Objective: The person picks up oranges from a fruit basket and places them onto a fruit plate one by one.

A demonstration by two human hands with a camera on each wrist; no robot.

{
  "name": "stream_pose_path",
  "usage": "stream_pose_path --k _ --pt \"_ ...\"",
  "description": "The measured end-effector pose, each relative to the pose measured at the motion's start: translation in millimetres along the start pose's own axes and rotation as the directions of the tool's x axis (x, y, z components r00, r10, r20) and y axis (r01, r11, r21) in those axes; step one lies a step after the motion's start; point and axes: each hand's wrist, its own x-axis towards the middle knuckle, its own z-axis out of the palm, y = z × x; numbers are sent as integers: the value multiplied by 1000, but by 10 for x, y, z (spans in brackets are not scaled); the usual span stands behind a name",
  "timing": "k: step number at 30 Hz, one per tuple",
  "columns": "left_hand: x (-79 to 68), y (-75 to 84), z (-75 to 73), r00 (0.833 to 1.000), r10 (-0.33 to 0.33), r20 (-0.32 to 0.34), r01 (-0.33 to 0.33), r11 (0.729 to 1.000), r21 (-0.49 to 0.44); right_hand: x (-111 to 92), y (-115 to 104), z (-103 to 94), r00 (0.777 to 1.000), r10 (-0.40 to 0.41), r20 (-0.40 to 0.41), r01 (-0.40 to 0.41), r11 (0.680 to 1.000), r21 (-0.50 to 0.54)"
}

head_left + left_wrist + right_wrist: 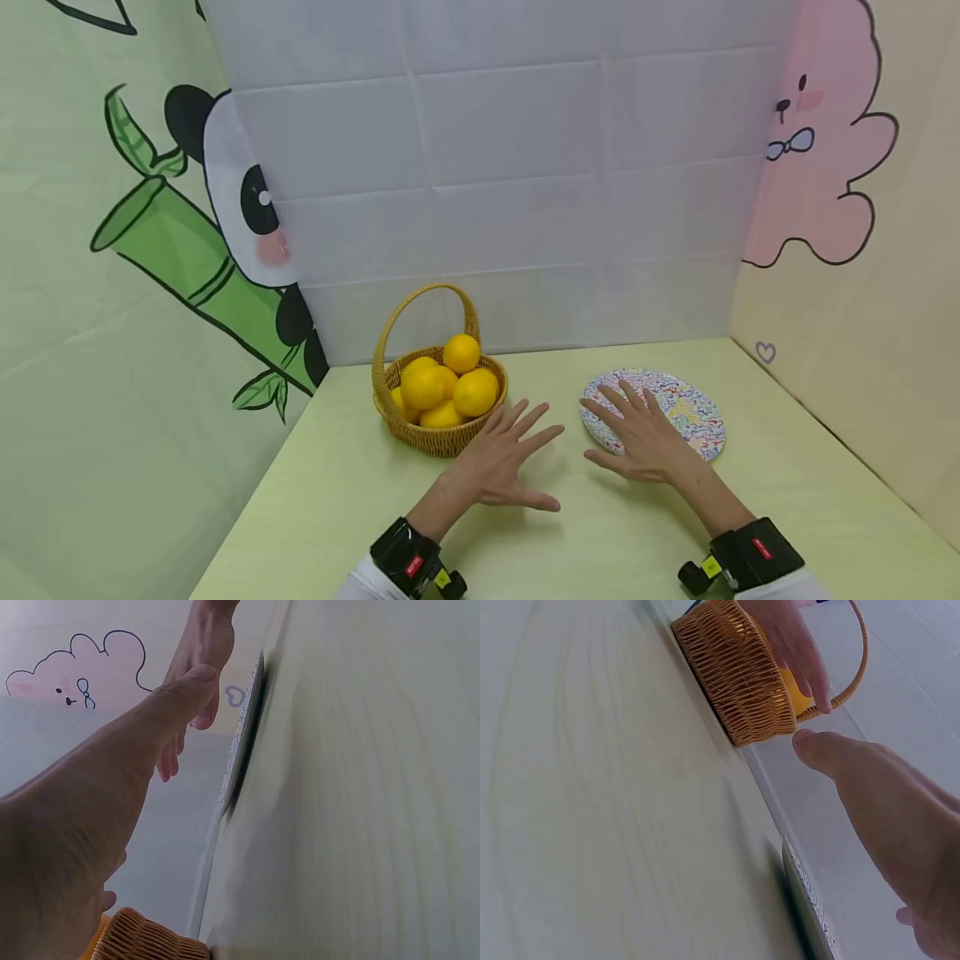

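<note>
A wicker basket (429,439) with a tall arched handle stands at the back left of the table, heaped with several round yellow-orange fruits (476,392). My left hand (498,463) hovers in front of the basket's right side, fingers spread, holding nothing. To the right, a round plate (701,407) with a speckled multicolour pattern lies on the table. My right hand (637,435) is over its near left part, fingers spread and nothing in them, hiding some of the plate. In the left wrist view the plate (241,742) shows edge-on beneath the right hand.
The pale wood-grain table (558,550) reaches back to a white sheet (510,183). Fabric walls with a panda and bamboo print on the left and a pink bear print (821,167) on the right enclose it. Each wrist wears a black camera strap (757,552).
</note>
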Motion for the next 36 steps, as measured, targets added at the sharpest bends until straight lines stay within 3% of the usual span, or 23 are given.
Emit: stream_pose_path --k 10,18,22,25,29,33,36 --pt "0 -42 -94 999 -7 -38 5 999 -49 46 -5 -19 1000 -19 -11 19 1000 -5" --pt "11 -98 -373 989 -19 -146 4 995 -101 133 -71 -117 998 -48 -36 49 999 9" --pt "-4 -214 -543 970 -41 -239 10 991 -132 182 -124 -153 997 -64 -38 65 997 38" --pt "-38 -350 -652 941 -61 -334 20 992 -126 226 -155 -163 997 -70 -38 72 996 59" --pt "-105 -559 -765 879 -98 -467 43 991 -127 296 -191 -168 995 -84 -44 87 994 71" --pt "-184 -767 -845 805 -148 -574 79 987 -143 358 -228 -183 994 -95 -49 98 993 73" --pt "-258 -929 -889 731 -208 -650 127 977 -170 387 -250 -189 995 -96 -43 98 993 66"
